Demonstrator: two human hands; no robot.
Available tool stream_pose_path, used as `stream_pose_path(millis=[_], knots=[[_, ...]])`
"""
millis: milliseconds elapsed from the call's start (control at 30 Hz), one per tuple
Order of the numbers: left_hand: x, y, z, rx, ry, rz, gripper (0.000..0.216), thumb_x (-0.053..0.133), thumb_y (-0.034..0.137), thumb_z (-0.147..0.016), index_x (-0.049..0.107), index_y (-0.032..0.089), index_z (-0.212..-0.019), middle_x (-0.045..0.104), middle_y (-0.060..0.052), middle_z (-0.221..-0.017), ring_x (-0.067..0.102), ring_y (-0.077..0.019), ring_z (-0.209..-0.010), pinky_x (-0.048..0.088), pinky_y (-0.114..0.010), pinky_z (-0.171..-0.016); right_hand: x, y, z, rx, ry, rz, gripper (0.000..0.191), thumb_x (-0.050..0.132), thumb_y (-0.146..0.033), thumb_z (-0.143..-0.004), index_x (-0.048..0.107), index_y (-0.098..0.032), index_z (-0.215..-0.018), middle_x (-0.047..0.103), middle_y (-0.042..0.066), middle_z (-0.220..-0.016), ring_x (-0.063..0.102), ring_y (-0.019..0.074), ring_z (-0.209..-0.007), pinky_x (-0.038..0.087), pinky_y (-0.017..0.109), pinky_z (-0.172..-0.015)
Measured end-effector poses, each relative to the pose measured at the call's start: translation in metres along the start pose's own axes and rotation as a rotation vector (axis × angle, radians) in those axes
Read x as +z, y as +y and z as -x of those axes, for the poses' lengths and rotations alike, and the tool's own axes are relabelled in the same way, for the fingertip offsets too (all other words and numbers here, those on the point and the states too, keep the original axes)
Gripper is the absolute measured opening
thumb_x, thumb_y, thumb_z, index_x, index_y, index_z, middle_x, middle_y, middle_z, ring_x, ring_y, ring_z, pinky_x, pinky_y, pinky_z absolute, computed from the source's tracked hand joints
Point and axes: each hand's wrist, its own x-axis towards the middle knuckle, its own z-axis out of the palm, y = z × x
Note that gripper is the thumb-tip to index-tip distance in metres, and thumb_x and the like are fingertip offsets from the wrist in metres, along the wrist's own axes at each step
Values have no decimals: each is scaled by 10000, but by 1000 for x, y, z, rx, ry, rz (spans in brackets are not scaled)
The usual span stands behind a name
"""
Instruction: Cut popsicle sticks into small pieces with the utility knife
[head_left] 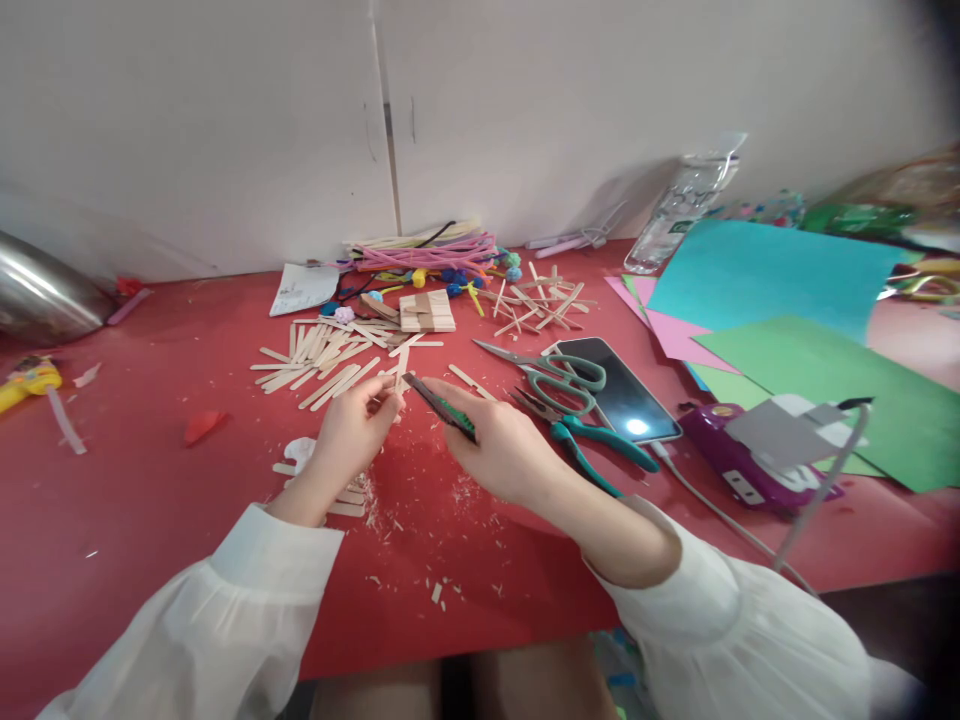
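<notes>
Between the thumb and fingers of my left hand [358,425] a wooden craft stick [403,362] is pinched, its far end pointing up and away. My right hand [499,435] is closed around a green and black utility knife [448,408], whose blade end lies close to the stick; whether they touch I cannot tell. Pale wood shavings [382,500] are scattered on the red table [480,620] below both hands. More craft sticks [322,350] lie in a loose pile beyond my left hand. A few cut sticks [349,500] lie partly hidden under my left wrist.
Right of my hands lie scissors [566,378], teal-handled pliers [600,440], a phone [622,390] with a cable, and a purple power strip [739,460]. Coloured paper [780,280] and a water bottle [682,210] are at back right. Pink pipe cleaners [424,250] line the wall.
</notes>
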Motion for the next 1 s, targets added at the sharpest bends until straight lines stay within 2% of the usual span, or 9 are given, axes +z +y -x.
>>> stream_pose_path(millis=[133,233,367,467,567,900,1000], knots=[[0,9,2,-71,-7,106,308,514,451,-779,597,159,-832,636,-22,-646,578,-135,-497,444,-228,-465,2,3,0,-2,38,-41,583,435,-126,-788,390,-299,-1342,640,19,-1149,638,192,-918,471,255,-729],[-1,14,2,-123,19,171,280,539,430,-756,579,156,-795,635,-23,-638,548,-119,-452,427,-218,-427,2,3,0,-26,37,-51,591,435,-119,-785,385,-303,-1344,620,17,-1184,639,178,-902,471,244,-724],[-3,16,1,-104,59,128,181,544,343,-737,590,168,-733,630,-3,-623,544,-110,-461,433,-216,-464,-1,-1,2,-38,15,-18,595,422,-112,-789,373,-295,-1353,642,33,-1144,648,167,-824,472,233,-668],[-4,16,1,-97,65,59,188,534,338,-745,590,176,-669,569,28,-513,530,-111,-446,416,-216,-477,-1,-3,3,-30,-1,-3,591,419,-115,-793,369,-275,-1359,670,47,-1081,648,172,-802,466,232,-648],[-5,16,2,-81,69,19,193,535,342,-749,587,179,-659,543,35,-489,524,-116,-458,403,-219,-489,-1,-2,2,-35,2,-14,607,417,-106,-786,356,-274,-1366,669,46,-1078,646,170,-792,463,232,-646],[-4,16,3,-35,90,-71,224,529,368,-757,583,183,-643,524,37,-491,514,-129,-487,373,-226,-501,8,6,-1,-63,4,-271,582,412,-97,-772,407,-247,-1335,665,32,-987,610,161,-755,460,251,-656],[-5,15,3,-36,99,-114,215,523,354,-758,585,181,-646,518,39,-484,508,-130,-496,369,-228,-515,9,7,-3,-61,-7,-367,574,423,-79,-755,445,-243,-1305,648,18,-898,574,131,-664,444,234,-602]])
